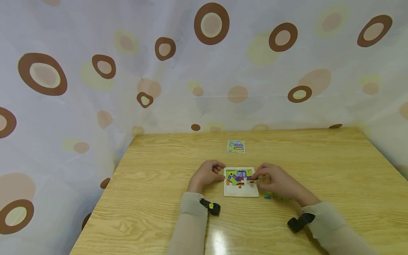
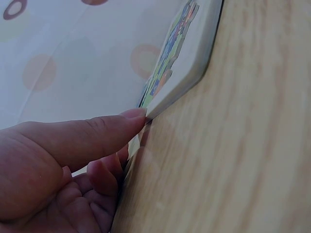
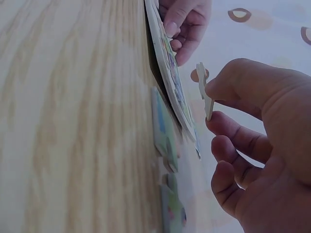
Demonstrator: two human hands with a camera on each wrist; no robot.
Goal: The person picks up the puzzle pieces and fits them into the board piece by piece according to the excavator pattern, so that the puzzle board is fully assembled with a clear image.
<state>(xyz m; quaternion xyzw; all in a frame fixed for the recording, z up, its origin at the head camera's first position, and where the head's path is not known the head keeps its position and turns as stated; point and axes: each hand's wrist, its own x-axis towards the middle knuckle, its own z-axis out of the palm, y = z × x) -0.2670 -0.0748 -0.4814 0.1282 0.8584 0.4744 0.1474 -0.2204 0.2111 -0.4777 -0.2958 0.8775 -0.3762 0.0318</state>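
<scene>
The right hand (image 1: 277, 180) pinched a thin puzzle piece (image 3: 202, 80) between thumb and index finger, its remaining fingers loosely bent; the piece was held edge-on in the right wrist view, clear of the bench. The left hand (image 1: 206, 175) gripped the puzzle board (image 1: 234, 191) at its left edge, the thumb tip against the rim and the fingers curled. The board lay flat on the bench between the two hands. Its upper part bore joined pieces showing a blue and purple vehicle on green; along the lower part the white base was exposed. Loose pieces (image 3: 164, 126) lay on the bench just beside the board, below the right hand. Beyond the board, well apart from it, a small picture card (image 1: 236, 146) lay flat, with a similar vehicle printed on it. Pale sleeves (image 1: 192, 219) and black wrist straps (image 1: 214, 208) covered both wrists. The wood-grained bench (image 1: 153, 177) met a white sheet (image 1: 178, 78) patterned with brown-ringed spots.
</scene>
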